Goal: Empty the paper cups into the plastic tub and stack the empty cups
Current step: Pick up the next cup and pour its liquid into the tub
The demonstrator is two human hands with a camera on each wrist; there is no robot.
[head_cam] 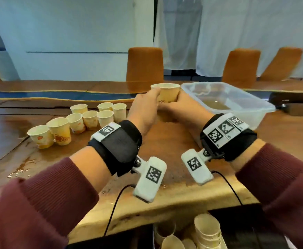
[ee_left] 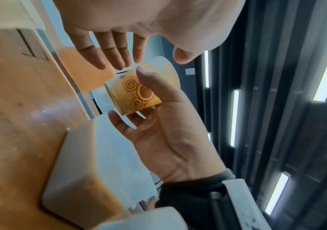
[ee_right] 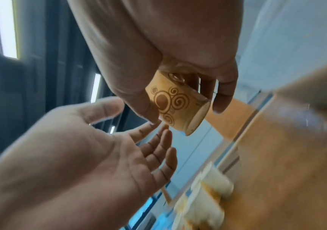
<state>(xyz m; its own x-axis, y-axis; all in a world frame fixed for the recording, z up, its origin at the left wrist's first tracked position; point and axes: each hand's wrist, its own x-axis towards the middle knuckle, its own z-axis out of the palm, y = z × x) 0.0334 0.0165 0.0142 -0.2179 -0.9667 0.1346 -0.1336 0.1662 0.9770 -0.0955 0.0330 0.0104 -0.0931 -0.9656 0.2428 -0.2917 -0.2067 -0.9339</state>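
Observation:
A yellow paper cup [head_cam: 167, 94] with brown swirls is held upright above the table, just left of the clear plastic tub [head_cam: 255, 103]. My right hand [head_cam: 172, 103] grips the cup's lower part, thumb on one side and fingers on the other; the wrist views show this cup [ee_left: 137, 93] [ee_right: 174, 102] in the right hand [ee_left: 127, 91] [ee_right: 185, 112]. My left hand [head_cam: 152, 99] is beside the cup with straight fingers, its palm facing the cup [ee_left: 149, 62] [ee_right: 139, 116]. Brown liquid [head_cam: 217, 104] lies in the tub.
Several paper cups [head_cam: 86, 119] stand in a cluster on the wooden table to the left. Wet patches [head_cam: 21, 169] mark the table at the near left. A stack of cups [head_cam: 208, 230] sits below the table's front edge. Brown chairs [head_cam: 145, 67] stand behind.

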